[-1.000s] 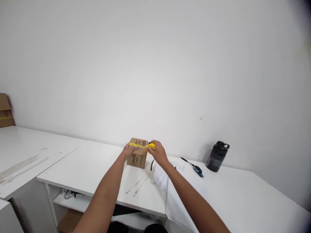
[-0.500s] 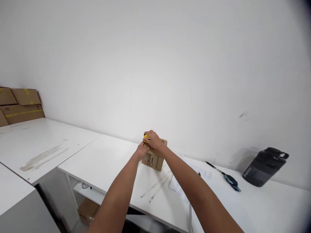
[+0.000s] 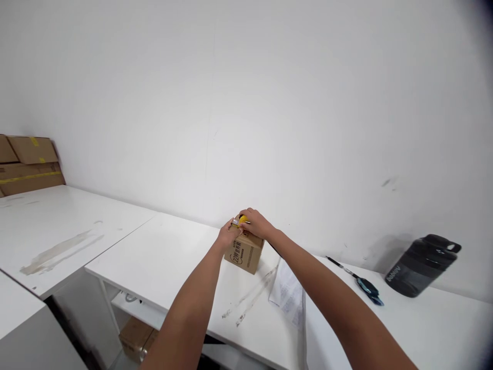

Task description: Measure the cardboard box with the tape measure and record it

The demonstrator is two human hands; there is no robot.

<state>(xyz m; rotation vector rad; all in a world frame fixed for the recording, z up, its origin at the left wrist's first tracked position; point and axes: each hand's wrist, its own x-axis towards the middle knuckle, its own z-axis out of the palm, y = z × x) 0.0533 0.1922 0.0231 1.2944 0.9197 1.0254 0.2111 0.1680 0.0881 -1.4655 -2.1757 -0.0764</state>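
A small brown cardboard box [image 3: 244, 256] stands on the white table [image 3: 173, 257] near the wall. My right hand [image 3: 257, 223] rests on top of the box, closed around a yellow tape measure [image 3: 242, 220]. My left hand [image 3: 228, 238] sits at the box's upper left corner, fingers pinched at the metal tip of the tape right beside the yellow case. Almost none of the tape blade shows between the two hands.
A printed paper sheet [image 3: 289, 293] lies right of the box. Farther right are a black pen [image 3: 341, 266], a dark blue object [image 3: 370, 291] and a dark water jug [image 3: 419, 265] lying against the wall. Cardboard boxes [image 3: 26, 164] are stacked at far left.
A second ago the yellow tape was stretched across the box top between my hands. Now my hands are close together at the box's top left and the tape has drawn back in.
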